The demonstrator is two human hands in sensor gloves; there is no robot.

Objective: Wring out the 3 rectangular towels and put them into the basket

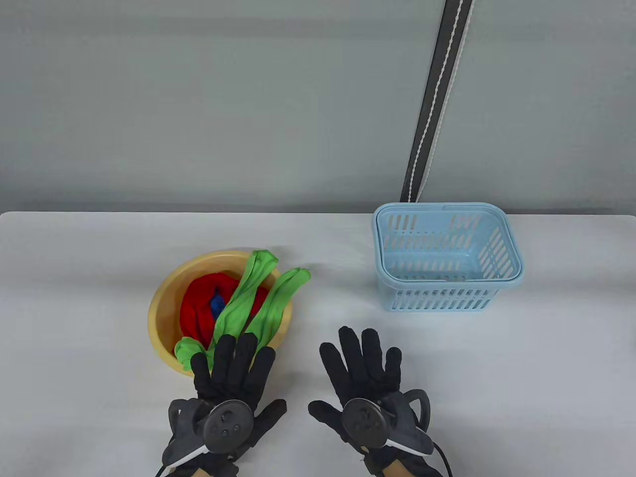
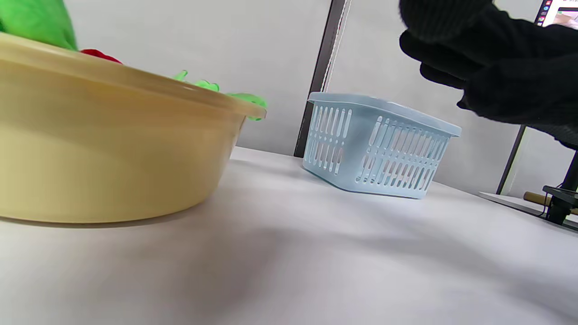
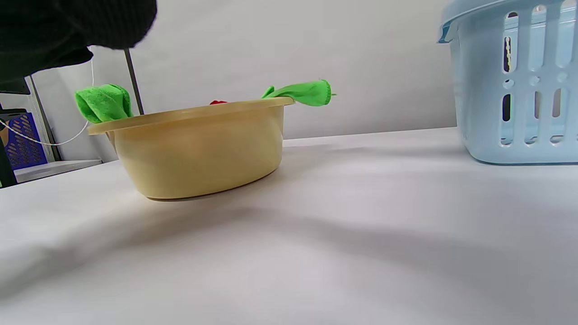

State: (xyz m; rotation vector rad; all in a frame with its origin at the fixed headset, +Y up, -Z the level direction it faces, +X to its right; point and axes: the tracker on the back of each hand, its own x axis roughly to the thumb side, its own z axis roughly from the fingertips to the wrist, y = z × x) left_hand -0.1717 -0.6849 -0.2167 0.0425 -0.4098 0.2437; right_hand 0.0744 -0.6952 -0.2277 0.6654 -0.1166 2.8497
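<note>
Nothing has gone into the basket yet, so by my reading all three towels remain to be wrung and moved.

Taking the round yellow plastic basin (image 1: 164, 303) as the landmark: a long green cloth towel (image 1: 258, 298), rolled into a rope, lies draped across it, its two ends hanging over the far rim and a bend over the near rim. Under it, inside the basin, sits a bunched red cloth towel (image 1: 198, 303), with a scrap of blue cloth towel (image 1: 217, 303) showing at the middle.

Just at the basin's near rim is the left hand (image 1: 231, 377), fingers straight and spread, gripping nothing; its fingertips (image 1: 226, 343) reach the near bend of the green towel, though whether they touch it I cannot tell.

To the right of the basin, over bare white table (image 1: 74, 397), hovers the right hand (image 1: 365, 377), also flat with fingers spread and empty.

Well to the right of the basin and a little farther back stands the light blue slotted plastic basket (image 1: 502, 248), upright, with nothing in it.
</note>
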